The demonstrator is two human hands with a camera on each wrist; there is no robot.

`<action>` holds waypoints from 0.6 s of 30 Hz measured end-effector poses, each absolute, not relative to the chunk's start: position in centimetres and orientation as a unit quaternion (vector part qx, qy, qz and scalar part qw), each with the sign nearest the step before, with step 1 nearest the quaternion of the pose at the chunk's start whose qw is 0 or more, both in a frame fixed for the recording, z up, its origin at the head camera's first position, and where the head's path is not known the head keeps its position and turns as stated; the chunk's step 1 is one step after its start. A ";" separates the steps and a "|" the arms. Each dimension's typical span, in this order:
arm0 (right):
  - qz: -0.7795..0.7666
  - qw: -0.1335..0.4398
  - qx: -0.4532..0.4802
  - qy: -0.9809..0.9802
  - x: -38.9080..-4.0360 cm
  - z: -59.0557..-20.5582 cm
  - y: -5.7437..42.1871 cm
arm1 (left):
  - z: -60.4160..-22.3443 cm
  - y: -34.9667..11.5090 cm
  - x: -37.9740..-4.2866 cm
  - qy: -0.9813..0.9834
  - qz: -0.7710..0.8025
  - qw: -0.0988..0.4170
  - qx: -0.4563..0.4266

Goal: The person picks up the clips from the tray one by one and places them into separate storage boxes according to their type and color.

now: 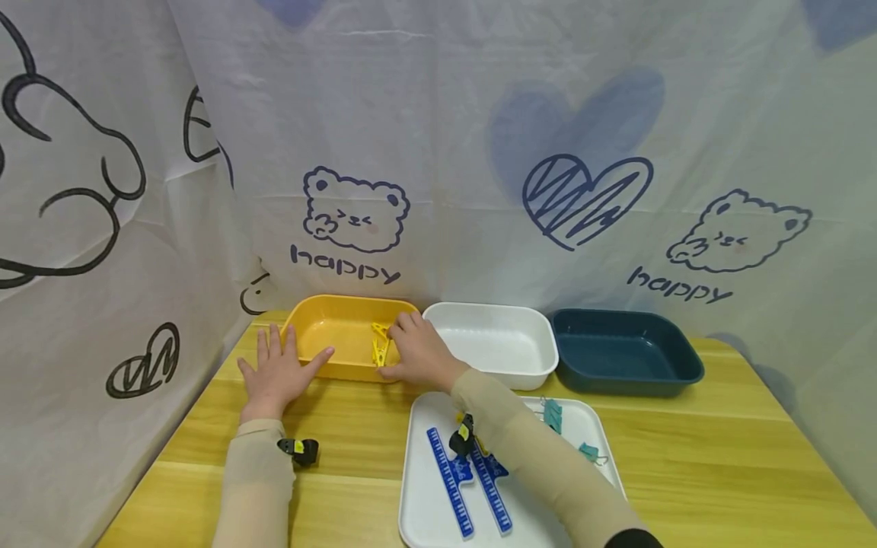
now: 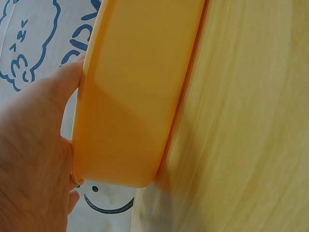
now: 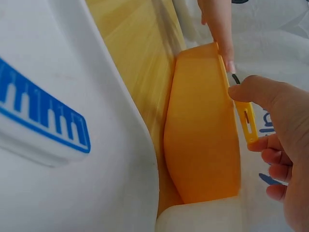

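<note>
In the head view, my right hand (image 1: 421, 352) is over the right end of a yellow bin (image 1: 329, 371). Between its thumb and fingertips it pinches a yellow plastic clip (image 3: 243, 110), seen close in the right wrist view. Yellow clip parts (image 1: 380, 352) show beside those fingers; whether they belong to one clip or two I cannot tell. My left hand (image 1: 277, 379) lies at the bin's left end, fingers spread and touching the rim. From the left wrist, the thumb rests along the bin's edge (image 2: 79, 121).
A white bin (image 1: 493, 373) and a dark blue bin (image 1: 630, 379) stand to the right. In front, a white tray (image 1: 418, 457) bears blue keyboard-patterned clips (image 1: 449, 481) and teal binder clips (image 1: 552, 415), partly under my right forearm. A printed curtain (image 1: 466, 251) hangs behind the table.
</note>
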State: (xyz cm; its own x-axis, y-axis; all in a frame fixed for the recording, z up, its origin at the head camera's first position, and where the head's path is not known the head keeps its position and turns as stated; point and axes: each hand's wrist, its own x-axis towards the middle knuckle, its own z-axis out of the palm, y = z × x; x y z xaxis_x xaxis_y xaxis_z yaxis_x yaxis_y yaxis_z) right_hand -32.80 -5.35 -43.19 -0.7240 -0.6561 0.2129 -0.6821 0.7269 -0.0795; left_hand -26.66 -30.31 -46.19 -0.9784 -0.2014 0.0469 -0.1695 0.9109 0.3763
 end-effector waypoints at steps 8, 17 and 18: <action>0.088 0.081 0.337 -0.934 -33.6 -43.5 -6.2 | -46.2 -30.2 -26.7 -0.976 -0.193 0.040 0.096; 0.092 0.089 0.321 -0.938 -33.8 -43.3 -7.3 | -46.1 -30.2 -26.7 -0.975 -0.195 0.040 0.098; 0.088 0.092 0.321 -0.939 -33.9 -43.3 -7.4 | -46.1 -30.2 -26.7 -0.975 -0.195 0.040 0.098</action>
State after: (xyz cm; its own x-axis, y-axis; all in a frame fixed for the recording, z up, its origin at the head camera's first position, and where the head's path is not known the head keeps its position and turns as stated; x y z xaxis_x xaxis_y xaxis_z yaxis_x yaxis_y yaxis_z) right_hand -33.85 -7.41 -43.27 -0.7773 -0.5860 0.2289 -0.6183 0.7789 -0.1054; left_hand -26.65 -30.19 -46.07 -0.9775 -0.2070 0.0395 -0.1760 0.9048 0.3877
